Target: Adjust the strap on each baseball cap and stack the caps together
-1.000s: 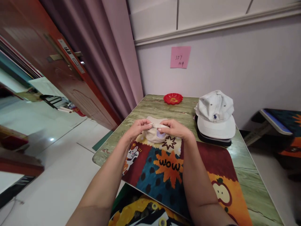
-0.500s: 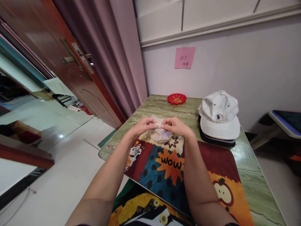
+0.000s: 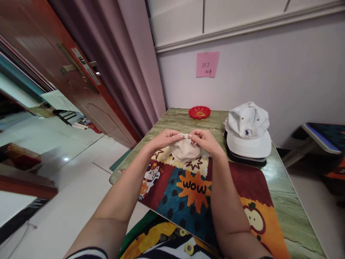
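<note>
A beige cap is at the far edge of the colourful mat, near the middle of the table. My left hand pinches the left part of a narrow band at the cap's upper edge. Close beside it, my right hand pinches the same band from the right. Both thumbs almost meet there. The cap's rounded fabric hangs down below the fingers, over the mat's yellow part.
A stack of caps, a white one over darker ones, stands at the right. Behind my hands a red scalloped dish sits on the wood-patterned table. A pink note is on the wall.
Both hands have lifted the band slightly away from me, and the cap's fabric now shows as a rounder bulge below it. The view has shifted slightly to the right.
</note>
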Motion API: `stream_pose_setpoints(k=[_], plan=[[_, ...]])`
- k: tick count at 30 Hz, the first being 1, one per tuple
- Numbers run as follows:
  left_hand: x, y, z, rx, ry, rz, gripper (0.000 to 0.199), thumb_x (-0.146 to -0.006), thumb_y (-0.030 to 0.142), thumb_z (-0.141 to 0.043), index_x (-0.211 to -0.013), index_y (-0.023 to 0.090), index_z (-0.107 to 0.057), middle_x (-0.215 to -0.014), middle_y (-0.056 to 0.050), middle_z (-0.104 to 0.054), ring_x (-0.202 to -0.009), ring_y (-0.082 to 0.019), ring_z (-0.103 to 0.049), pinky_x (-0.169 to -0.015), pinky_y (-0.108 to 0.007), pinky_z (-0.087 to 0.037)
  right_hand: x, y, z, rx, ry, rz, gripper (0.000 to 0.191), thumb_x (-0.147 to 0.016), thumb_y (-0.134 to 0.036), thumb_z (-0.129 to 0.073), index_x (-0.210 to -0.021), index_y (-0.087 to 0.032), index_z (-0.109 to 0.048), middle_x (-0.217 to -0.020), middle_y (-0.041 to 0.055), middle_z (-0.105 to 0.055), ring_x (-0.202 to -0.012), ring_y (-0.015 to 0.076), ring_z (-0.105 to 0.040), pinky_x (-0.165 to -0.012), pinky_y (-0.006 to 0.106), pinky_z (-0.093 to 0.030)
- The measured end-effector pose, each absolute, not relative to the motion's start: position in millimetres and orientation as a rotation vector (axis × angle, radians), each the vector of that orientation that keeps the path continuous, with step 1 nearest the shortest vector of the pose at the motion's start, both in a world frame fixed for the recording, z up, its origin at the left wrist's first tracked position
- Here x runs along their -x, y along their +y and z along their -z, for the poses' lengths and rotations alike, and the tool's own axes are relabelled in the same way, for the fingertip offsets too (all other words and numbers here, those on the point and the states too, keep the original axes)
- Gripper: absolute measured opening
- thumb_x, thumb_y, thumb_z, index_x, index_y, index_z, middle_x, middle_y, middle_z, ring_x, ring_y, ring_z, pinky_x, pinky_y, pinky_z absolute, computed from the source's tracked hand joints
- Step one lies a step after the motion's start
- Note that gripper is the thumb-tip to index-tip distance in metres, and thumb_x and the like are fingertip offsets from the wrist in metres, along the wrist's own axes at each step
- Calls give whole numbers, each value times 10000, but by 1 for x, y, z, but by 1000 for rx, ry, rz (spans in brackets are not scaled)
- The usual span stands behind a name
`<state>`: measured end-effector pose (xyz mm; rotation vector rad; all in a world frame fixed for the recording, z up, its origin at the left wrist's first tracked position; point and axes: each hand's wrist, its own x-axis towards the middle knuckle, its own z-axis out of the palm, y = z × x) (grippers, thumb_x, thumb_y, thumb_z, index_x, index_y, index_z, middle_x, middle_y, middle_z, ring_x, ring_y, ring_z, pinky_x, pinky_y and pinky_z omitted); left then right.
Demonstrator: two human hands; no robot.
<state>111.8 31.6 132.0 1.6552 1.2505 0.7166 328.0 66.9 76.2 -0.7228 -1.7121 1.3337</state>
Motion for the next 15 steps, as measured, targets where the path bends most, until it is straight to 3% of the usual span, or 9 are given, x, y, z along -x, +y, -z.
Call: stream_pose_setpoints(k=[6,10,15], plan=[[-122,42,-153,-1495,1134,-857,408,-805,522,-733,-705,147,-607,-634,26,-548,-547,-73,-452,-522,-200,-347,-354,71,-74,715,-1533,-1365,370,-855,-555,-671,-867,-185,-685,-782,13,-662,-627,125,-515,-577,246,-386],[-128,39,-160,-1337,1037,-954,396,-771,482,-787,-691,138,-610,-624,18,-579,-529,-72,-483,-514,-201,-369,-362,74,-66,638,-1575,-1463,430,-853,-604,-656,-927,-187,-732,-892,43,-704,-790,175,-601,-698,269,-455],[-128,44,-161,-1127,969,-1177,343,-744,428,-832,-798,117,-697,-726,-37,-695,-635,-129,-622,-657,-266,-502,-370,78,-51,545,-1409,-1604,623,-623,-736,-765,-936,-200,-716,-894,64,-724,-762,215,-632,-670,312,-489]])
